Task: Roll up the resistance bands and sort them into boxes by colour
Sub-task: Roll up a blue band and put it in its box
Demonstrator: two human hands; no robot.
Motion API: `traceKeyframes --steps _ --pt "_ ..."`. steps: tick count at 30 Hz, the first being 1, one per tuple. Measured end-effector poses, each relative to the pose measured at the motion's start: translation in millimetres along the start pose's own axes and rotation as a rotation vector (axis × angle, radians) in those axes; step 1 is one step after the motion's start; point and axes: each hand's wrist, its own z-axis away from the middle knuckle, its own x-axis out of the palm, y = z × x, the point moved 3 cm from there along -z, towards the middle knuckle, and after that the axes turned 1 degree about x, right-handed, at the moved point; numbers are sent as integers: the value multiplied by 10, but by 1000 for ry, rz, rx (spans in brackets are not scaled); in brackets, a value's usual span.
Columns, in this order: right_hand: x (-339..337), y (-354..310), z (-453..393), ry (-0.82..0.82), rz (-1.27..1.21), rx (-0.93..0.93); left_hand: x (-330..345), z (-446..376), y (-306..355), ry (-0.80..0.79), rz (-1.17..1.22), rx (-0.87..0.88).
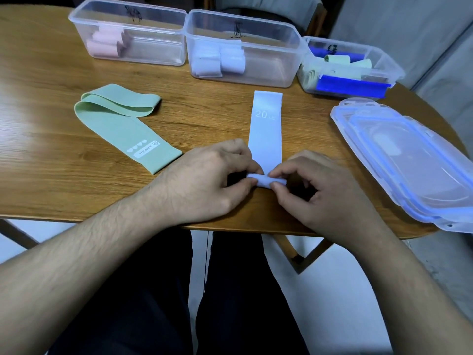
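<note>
The black marks on the far left box [128, 34] and middle box [242, 47] are too blurred to read; the lids [409, 160] run off the right edge.

Three clear boxes [240, 47] stand touching in a row along the table's [51, 73] far edge, walling it off; a stack of lids [409, 160] blocks the right side; a green band [120, 119] lies left of centre; bare wood runs between the green band and the pale band [267, 129], and at far left.
</note>
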Motion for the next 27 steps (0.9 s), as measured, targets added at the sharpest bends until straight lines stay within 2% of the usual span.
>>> traceKeyframes --steps 6,15,21,27 --pt "22 35 -21 22 -62 66 -6 5 5 38 -22 18" --pt "43 83 -21 15 30 94 19 21 -16 60 -141 83" --pt "20 31 -32 31 58 11 26 2 -33 66 -151 57" --pt "17 44 -38 21 17 41 30 -24 -36 79 -144 49"
